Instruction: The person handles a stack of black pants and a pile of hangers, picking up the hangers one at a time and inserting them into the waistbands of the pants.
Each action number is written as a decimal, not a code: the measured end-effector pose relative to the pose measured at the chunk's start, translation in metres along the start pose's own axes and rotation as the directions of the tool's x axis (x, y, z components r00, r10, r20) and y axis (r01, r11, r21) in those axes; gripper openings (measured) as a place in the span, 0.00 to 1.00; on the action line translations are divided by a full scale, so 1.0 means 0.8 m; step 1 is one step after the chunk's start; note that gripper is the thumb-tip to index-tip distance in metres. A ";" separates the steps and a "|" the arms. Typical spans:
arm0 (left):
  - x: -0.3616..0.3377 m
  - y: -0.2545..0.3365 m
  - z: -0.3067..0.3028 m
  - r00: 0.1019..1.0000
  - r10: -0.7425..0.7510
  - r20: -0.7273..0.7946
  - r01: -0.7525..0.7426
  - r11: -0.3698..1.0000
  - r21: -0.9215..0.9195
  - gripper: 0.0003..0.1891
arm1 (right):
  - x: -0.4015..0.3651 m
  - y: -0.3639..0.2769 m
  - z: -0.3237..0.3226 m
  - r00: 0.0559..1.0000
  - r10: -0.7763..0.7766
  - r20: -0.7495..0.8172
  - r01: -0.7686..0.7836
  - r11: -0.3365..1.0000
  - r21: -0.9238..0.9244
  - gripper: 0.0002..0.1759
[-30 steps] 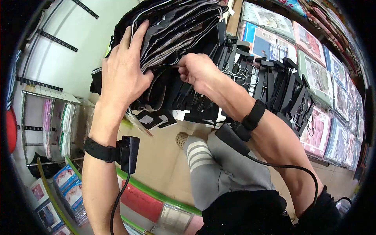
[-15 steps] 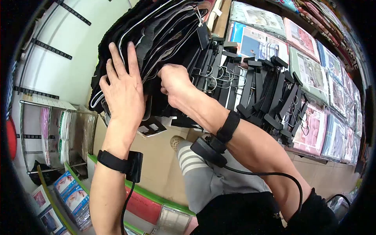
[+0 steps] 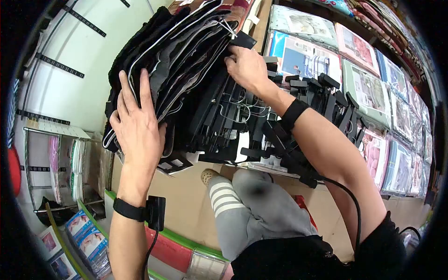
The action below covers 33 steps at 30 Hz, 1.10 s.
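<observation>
A thick stack of folded black and dark grey garments (image 3: 163,70), some with white piping, lies ahead of me. My left hand (image 3: 137,128) rests on its near left side, fingers spread and pointing up along the cloth. My right hand (image 3: 247,67) is at the stack's right edge, its fingers curled in right below a black tag (image 3: 244,41) tied with white string. What those fingers grip, if anything, is hidden. Below and beside that hand lies a jumble of black clip hangers (image 3: 224,112) with metal hooks.
Packaged bedding (image 3: 305,58) in clear plastic lines the right side. To the left stand a white wall panel (image 3: 70,42) with slotted strips and a wire rack (image 3: 58,126). Picture packages (image 3: 88,233) sit lower left. A cable runs from each wrist strap.
My right hand has moved up and right from the stack's inner side to the tag. Several hangers lie shifted leftward and nearer. My left hand has slid slightly down and left, still spread.
</observation>
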State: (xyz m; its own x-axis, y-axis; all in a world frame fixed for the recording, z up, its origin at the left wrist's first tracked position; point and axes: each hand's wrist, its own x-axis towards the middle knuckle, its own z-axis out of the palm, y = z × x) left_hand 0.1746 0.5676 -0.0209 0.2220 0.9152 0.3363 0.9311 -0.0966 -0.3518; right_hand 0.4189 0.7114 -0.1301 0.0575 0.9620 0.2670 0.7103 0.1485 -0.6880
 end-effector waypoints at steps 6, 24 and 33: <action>-0.009 0.007 0.012 1.000 -0.010 -0.026 0.009 1.000 -0.018 0.72 | 0.025 0.050 -0.011 0.964 0.238 0.118 -0.252 0.959 0.129 0.33; -0.149 0.083 0.026 0.981 0.136 -0.141 -0.194 0.779 -0.596 0.36 | 0.046 0.029 0.000 0.764 0.431 0.481 -0.635 0.633 0.442 0.22; -0.174 0.109 0.096 0.332 -0.160 0.930 0.302 -0.916 -0.266 0.28 | 0.052 0.029 -0.006 0.807 0.341 0.481 -0.555 0.714 0.426 0.25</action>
State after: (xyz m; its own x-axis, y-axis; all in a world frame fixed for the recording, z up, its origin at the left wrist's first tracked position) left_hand 0.2025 0.4622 -0.1653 -0.3447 0.6830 -0.6440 -0.7086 0.2607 0.6557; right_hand 0.4410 0.7534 -0.1320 -0.0491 0.9377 -0.3439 0.1768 -0.3307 -0.9270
